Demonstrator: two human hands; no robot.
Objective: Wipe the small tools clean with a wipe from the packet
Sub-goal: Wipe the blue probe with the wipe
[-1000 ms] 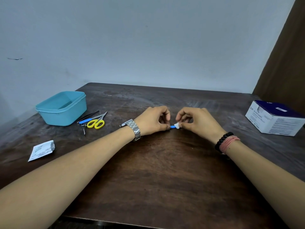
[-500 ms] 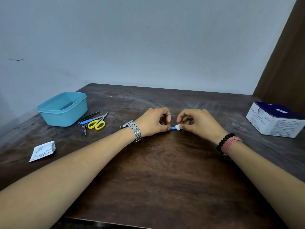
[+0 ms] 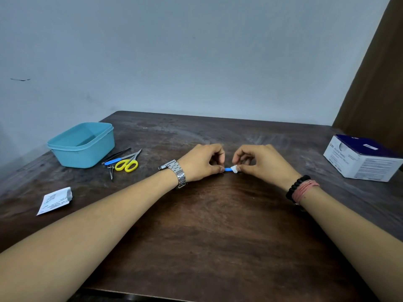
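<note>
Blue tool [image 3: 227, 169] stays pinched in left hand [image 3: 201, 163]; right hand [image 3: 261, 163] fingers still pinch the wipe [image 3: 234, 169].

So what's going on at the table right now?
A person is wiping a small blue tool: the left hand pinches one end, and the right hand pinches a white wipe on the other end. The scissors and a few other small tools lie beside the tub. An opened packet lies at the near left, and a box sits at the right.
</note>
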